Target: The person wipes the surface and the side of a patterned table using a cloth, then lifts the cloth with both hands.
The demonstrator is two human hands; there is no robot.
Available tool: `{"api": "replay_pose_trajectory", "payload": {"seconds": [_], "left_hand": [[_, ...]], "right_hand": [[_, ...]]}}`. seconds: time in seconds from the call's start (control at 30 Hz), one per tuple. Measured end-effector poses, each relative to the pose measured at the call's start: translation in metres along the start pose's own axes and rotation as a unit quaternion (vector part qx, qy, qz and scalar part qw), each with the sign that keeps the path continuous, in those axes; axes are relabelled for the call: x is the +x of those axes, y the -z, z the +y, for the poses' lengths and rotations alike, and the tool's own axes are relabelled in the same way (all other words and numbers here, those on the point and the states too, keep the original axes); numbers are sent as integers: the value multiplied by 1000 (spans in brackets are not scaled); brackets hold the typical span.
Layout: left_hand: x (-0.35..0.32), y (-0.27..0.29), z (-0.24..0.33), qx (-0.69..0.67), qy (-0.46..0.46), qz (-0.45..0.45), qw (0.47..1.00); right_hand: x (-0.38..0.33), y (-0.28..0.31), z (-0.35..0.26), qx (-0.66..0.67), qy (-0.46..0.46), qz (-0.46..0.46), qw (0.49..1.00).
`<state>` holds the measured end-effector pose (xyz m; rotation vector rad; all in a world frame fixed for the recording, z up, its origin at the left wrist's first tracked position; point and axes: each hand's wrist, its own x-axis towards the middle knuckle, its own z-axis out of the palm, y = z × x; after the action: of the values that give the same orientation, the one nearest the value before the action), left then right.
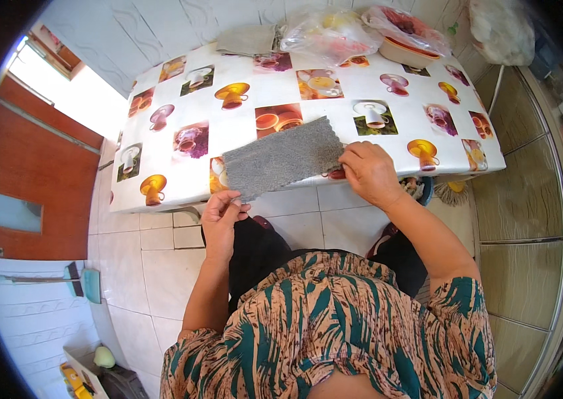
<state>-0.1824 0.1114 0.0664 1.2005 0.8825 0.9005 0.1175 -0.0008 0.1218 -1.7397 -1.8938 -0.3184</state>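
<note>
A grey cloth (281,159), folded into a long strip with ragged-looking edges, stretches between my hands over the table's near edge. My left hand (222,209) pinches its lower left corner. At the cloth's right end, my right hand (369,171) grips the edge between thumb and fingers. Beneath the cloth's far part is the table (238,123), covered by a white tablecloth printed with cups and saucers. Part of the cloth hangs past the table's front edge, above the tiled floor.
Along the table's back lie a folded grey cloth (248,40), a clear plastic bag (329,34) and a basin (401,53) with a bag in it. Cabinets (521,179) stand at the right. A brown door (42,173) is at the left, with a dustpan (91,286) below.
</note>
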Motion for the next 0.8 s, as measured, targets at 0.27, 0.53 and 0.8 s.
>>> {"api": "replay_pose_trajectory", "payload": {"seconds": [0.27, 0.53, 0.8], "left_hand": [[1, -8, 9, 11, 25, 50, 998], [12, -13, 55, -30, -79, -37, 996], [46, -37, 118, 290, -272, 34, 917]], "right_hand": [[0, 3, -2, 1, 9, -39, 999], [8, 9, -5, 137, -136, -11, 981], [53, 78, -11, 73, -94, 67, 991]]}}
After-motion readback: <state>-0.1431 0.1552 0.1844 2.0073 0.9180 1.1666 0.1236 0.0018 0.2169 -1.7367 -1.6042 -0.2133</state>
